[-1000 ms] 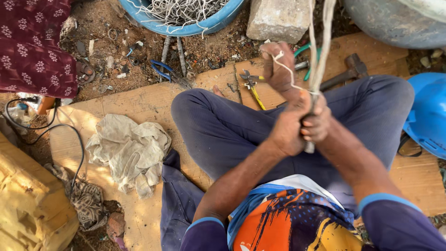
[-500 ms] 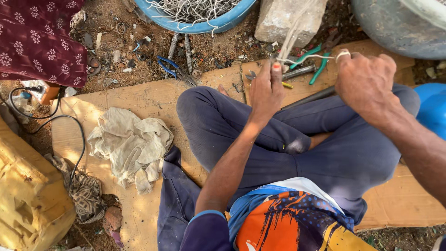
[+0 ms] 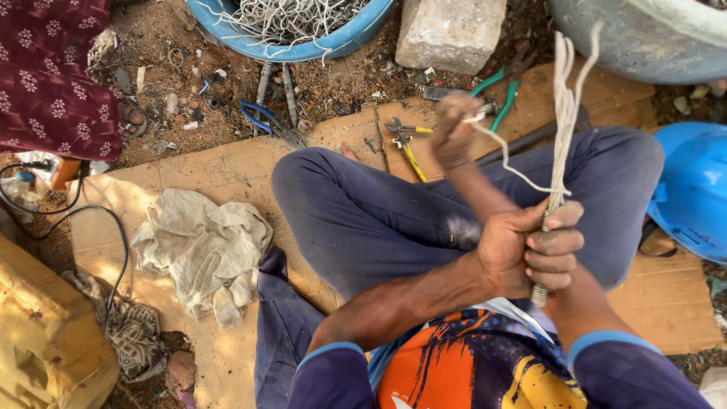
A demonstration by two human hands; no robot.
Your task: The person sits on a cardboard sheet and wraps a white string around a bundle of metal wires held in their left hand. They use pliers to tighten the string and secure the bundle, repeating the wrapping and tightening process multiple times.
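Observation:
I sit cross-legged on a cardboard sheet (image 3: 189,163). My left hand (image 3: 530,254) is closed around a bundle of pale cords (image 3: 564,98) that stands upright in front of my chest, its wrapped lower end poking out under my fist. My right hand (image 3: 454,132) is a fist farther out, over my knee. It holds one loose cord strand (image 3: 511,163) that runs from it back to the bundle just above my left hand.
Green-handled pliers (image 3: 496,91), a yellow-handled cutter (image 3: 407,144), blue-handled pliers (image 3: 261,117) and a dark tool handle (image 3: 526,140) lie beyond my knees. A blue basin (image 3: 250,45) of wire scraps, a stone block (image 3: 450,34), a grey tub (image 3: 644,45), a blue helmet (image 3: 693,197), a rag (image 3: 201,242) and a yellow container (image 3: 45,341) surround me.
My left hand has drawn the bundle back toward my chest. My right hand, out at the right half a second ago, has swung over to the left with the strand.

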